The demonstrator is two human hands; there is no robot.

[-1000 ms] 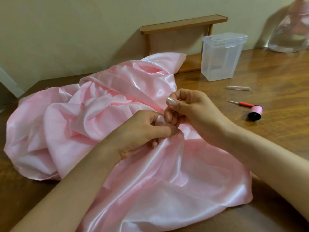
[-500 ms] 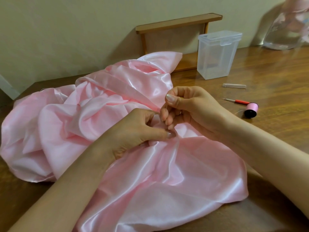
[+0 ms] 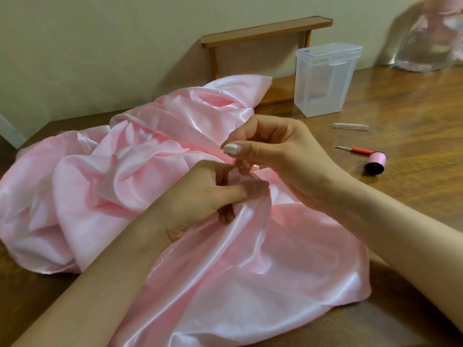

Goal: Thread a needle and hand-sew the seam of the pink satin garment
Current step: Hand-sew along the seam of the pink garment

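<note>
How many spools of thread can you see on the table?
1. The pink thread spool lies on the wooden table, right of the right hand, beside the red-handled seam ripper. Others may be hidden under the pink satin garment.

Wooden table [image 3: 413, 196]: 1.
Pink satin garment [image 3: 100, 196], heaped from 9 o'clock round to 5 o'clock: 1.
Hands, at centre: 2, being left hand [image 3: 200, 196] and right hand [image 3: 280, 151].
Wooden rack [image 3: 265, 28], 12 o'clock: 1.
Clear lidded plastic box [image 3: 325, 81], 1 o'clock: 1.
Clear plastic bag [image 3: 431, 41], 2 o'clock: 1.
Clear tube [image 3: 350, 126], 2 o'clock: 1.
Red-handled seam ripper [image 3: 355, 150], 3 o'clock: 1.
Pink thread spool [image 3: 375, 162], 3 o'clock: 1.
</note>
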